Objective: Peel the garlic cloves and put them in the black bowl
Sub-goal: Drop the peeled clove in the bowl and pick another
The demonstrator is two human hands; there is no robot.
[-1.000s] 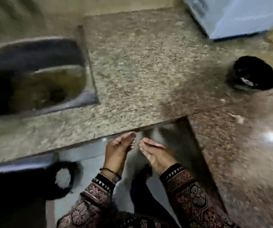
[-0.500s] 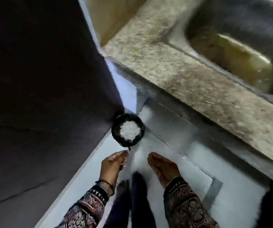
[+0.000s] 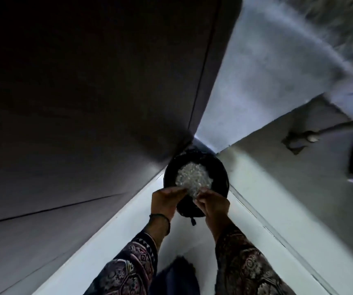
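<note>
Left hand [image 3: 164, 202] hangs over the near rim of a black round container [image 3: 221, 167], fingers reaching toward the other hand. Whether they pinch anything is too blurred to tell. Just beyond the fingertips a white flaky heap [image 3: 192, 177] fills the container; it looks like papery skins, though cloves cannot be ruled out. No garlic clove shows plainly, and I cannot tell whether this vessel is the task's black bowl. Right hand [image 3: 214, 205] meets the left over the same rim, fingers curled with something pale at their tips; its hold is also unclear.

The step seems to be shedding scraps. Done well, both sets of fingertips stay over the mouth and rub lightly, so flakes fall inside rather than onto the pale floor [image 3: 111, 231] under the wrists.

Left of the left hand a dark panel [image 3: 86, 103] stands close, with the container tucked against its corner, so there is little elbow room. Well to the right of the right hand a grey pipe [image 3: 341, 126] runs off a wall, clear of the work
</note>
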